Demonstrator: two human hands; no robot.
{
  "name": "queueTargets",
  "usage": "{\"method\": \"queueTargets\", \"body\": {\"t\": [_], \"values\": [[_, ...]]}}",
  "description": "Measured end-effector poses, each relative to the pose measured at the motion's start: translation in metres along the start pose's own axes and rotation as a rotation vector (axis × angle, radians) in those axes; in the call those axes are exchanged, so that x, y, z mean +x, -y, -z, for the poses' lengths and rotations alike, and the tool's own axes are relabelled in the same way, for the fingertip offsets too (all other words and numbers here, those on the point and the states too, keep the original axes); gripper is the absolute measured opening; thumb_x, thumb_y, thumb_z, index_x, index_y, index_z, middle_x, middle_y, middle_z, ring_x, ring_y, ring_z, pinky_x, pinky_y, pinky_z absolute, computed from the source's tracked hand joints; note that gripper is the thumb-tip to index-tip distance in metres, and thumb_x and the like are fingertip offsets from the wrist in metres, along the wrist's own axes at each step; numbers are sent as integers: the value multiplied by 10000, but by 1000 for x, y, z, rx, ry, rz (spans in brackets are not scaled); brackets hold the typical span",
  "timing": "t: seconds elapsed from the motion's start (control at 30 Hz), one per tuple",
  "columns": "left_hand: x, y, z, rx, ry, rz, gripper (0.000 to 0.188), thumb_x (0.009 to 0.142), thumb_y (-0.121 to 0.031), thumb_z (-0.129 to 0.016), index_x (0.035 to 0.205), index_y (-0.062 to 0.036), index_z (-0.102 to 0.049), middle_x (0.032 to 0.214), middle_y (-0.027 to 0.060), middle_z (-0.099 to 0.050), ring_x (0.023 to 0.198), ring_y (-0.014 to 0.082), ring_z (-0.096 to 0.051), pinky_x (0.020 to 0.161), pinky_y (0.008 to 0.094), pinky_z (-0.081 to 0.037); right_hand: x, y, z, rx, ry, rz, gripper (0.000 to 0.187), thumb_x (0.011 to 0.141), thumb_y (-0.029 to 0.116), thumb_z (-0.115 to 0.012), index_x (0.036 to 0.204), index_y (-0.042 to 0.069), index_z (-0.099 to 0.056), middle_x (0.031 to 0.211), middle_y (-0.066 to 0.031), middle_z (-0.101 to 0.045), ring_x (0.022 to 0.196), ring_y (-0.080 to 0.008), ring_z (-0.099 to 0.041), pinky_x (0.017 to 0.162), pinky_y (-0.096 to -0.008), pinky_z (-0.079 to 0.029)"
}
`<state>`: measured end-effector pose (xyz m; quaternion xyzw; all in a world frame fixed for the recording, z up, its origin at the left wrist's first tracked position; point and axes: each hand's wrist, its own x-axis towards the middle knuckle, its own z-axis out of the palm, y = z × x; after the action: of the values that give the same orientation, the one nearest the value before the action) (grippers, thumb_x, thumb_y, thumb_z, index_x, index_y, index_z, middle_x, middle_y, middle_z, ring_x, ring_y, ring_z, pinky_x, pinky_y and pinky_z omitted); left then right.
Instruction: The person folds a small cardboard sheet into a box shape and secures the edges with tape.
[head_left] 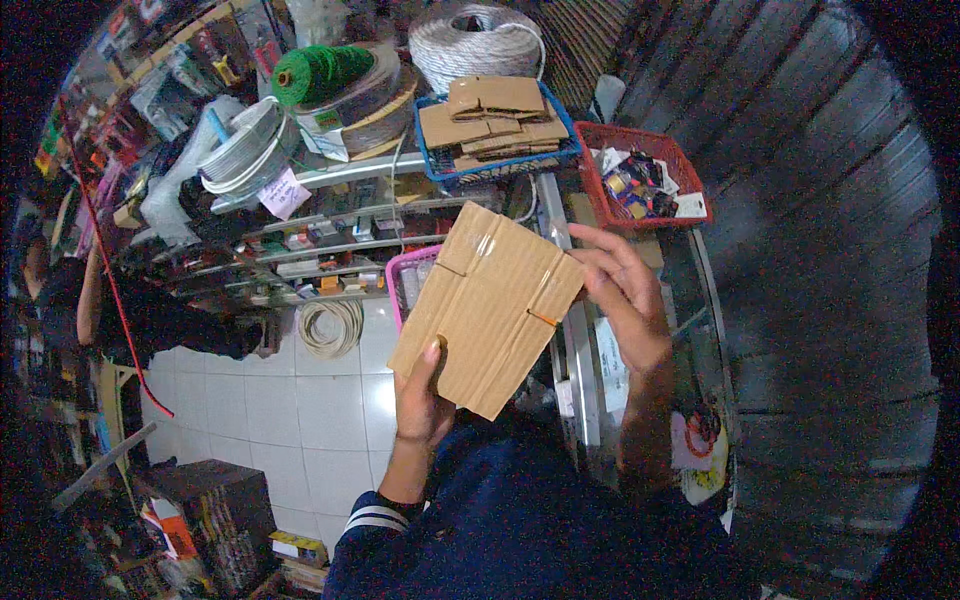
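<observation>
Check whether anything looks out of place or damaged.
Possibly the pale cable coil: it lies on the tiled floor, while the white rope coil sits higher behind the blue basket. The cardboard in your left hand shows no clear damage.

Head-worn fisheye, looking steeply down, hands (424, 402) close below

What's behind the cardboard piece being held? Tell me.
Behind the cardboard piece, part of a pink basket shows at the left and a silvery metal strip at the right. The rest of the basket is covered.
</observation>
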<state>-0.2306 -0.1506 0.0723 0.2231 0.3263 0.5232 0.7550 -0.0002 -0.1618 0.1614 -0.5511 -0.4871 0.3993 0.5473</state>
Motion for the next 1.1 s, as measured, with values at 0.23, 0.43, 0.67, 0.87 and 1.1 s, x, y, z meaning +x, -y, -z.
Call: {"method": "queueTargets", "body": {"t": [0.23,0.43,0.67,0.87,1.1], "values": [[-5,3,-5,-5,15,34,588,915,-235,-618,1395,12,-382,1321,149,-533,1208,282,-548,994,449,-476,-16,9,5,43,70,-22,464,917,132,-567,1356,-12,-524,1228,-147,-640,1125,-179,-601,998,-321,-434],[-6,3,-4,-18,-39,77,584,897,-222,-641,1379,12,-408,1292,149,-551,1204,278,-546,1001,449,-460,-24,-1,17,72,101,44,486,895,69,-592,1362,-35,-509,1263,-159,-628,1141,-189,-608,999,-329,-449],[-11,4,-3,-77,-43,39,538,885,-177,-617,1352,25,-443,1269,143,-573,1174,262,-565,993,428,-463,-25,-9,11,148,65,38,434,879,-16,-639,1301,-30,-538,1191,-132,-658,1074,-159,-631,920,-300,-497],[5,-17,-8,-11,-6,-73,530,858,-169,-637,1322,33,-476,1226,152,-599,1127,248,-593,969,389,-472,-13,-9,1,137,35,67,437,863,12,-690,1271,-12,-535,1123,-111,-674,1018,-146,-638,875,-291,-504],[12,-51,-42,203,-93,-174,515,853,-229,-637,1262,66,-533,1148,134,-631,1052,236,-626,937,372,-494,-14,-2,9,-54,-46,317,520,818,44,-734,1298,21,-535,1202,-118,-645,1128,-195,-594,971,-348,-454]]}}
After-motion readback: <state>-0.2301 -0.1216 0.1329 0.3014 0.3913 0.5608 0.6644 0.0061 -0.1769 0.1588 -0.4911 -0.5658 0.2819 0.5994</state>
